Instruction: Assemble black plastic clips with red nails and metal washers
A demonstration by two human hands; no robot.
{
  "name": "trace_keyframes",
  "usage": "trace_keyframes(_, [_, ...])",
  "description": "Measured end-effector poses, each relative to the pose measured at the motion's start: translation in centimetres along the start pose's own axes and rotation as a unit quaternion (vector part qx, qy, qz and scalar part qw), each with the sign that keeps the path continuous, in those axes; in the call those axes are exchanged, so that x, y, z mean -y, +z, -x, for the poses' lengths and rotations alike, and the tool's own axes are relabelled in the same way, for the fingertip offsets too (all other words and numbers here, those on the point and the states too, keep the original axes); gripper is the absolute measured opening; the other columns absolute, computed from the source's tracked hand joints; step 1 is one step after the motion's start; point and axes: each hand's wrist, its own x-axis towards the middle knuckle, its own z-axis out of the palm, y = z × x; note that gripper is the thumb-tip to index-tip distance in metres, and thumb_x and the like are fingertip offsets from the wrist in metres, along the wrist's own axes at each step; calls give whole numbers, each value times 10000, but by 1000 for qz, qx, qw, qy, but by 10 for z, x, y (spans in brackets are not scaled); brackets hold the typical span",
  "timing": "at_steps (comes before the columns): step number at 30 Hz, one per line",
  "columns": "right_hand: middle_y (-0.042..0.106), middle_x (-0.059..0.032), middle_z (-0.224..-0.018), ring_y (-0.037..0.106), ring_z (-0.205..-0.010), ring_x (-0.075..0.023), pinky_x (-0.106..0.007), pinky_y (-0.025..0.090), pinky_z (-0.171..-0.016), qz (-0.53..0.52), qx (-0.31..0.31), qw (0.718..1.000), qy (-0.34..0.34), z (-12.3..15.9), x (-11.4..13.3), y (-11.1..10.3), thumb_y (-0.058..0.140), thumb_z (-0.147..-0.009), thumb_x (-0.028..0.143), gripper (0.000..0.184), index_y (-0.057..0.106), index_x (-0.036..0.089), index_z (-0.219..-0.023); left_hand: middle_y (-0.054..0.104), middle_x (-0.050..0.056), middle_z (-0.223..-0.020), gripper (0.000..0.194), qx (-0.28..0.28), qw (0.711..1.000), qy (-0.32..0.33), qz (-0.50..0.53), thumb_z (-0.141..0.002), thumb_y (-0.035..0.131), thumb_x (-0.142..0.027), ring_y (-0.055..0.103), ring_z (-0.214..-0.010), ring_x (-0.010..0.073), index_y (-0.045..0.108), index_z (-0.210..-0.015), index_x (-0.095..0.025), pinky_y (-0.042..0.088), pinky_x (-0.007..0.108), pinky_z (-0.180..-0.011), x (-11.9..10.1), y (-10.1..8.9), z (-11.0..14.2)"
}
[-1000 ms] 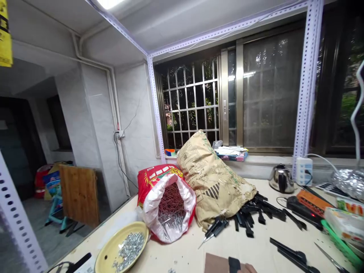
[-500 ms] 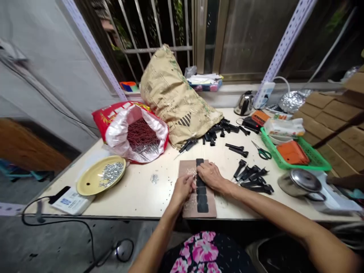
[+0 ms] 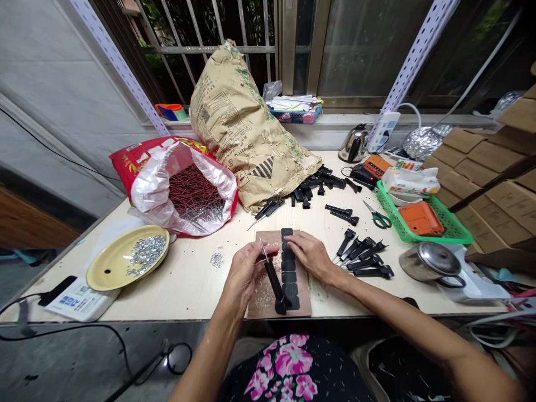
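My left hand (image 3: 245, 269) is closed on a long black plastic piece (image 3: 274, 286) with a metal pin at its top, held tilted above a brown board (image 3: 302, 296). The board lies at the table's front edge and carries a row of black pads (image 3: 288, 262). Resting on the board's upper right, my right hand (image 3: 310, 255) has its fingers curled, the fingertips touching the top pads. Several more black pieces (image 3: 364, 259) lie just right of that hand.
A yellow plate (image 3: 109, 268) of small silver parts sits at the left, with a red and white bag of nails (image 3: 184, 190) and a tan sack (image 3: 245, 128) behind. Scissors (image 3: 377, 216), a green basket (image 3: 444, 231), a metal pot (image 3: 431, 262) and cardboard boxes (image 3: 481, 162) stand at the right.
The view swung down from the window to the table. My left hand has lifted a black piece off the board; my right hand stays on the pads.
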Motion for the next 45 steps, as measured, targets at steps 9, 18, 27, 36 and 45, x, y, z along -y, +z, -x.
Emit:
trace_keyframes(9, [613,-7,-824,579,-694,-112,-234,483,-642,-471,27,868,154,-16,38,-6,630,-786,443,316,579,177,-950,671,61,-969,267,6,993,120,15,-700,731,-321,600,-883,147,675,-896,-147,429,276,-855,9,31,-11])
trace_keyframes(18, [642,-20,-818,537,-681,-115,-228,420,-606,-302,-39,933,192,-5,5,-24,580,-804,334,211,658,149,-871,630,71,-949,227,-25,842,299,-448,-840,557,-349,521,-930,235,716,-953,-233,400,380,-852,30,-10,-34])
trace_keyframes(27, [666,-44,-848,577,-746,-155,-283,447,-660,-159,-83,973,147,12,-12,-44,550,-849,273,178,682,171,-911,593,89,-852,257,18,664,351,-659,-900,458,-322,490,-835,239,694,-911,-220,401,334,-690,53,-25,-45])
trace_keyframes(36, [651,-37,-893,593,-810,-145,-297,493,-723,-65,-163,984,13,-23,6,-93,565,-875,251,159,666,180,-975,628,45,-758,207,-30,927,183,-325,-799,621,-369,552,-722,169,670,-772,-170,433,267,-657,41,-18,-43])
trace_keyframes(45, [603,-28,-918,579,-811,-128,-229,456,-717,65,18,997,-43,-10,28,-28,459,-938,235,211,632,228,-1059,671,51,-719,259,41,987,-74,134,-605,820,-234,606,-610,93,672,-745,-74,537,184,-572,12,-2,-32])
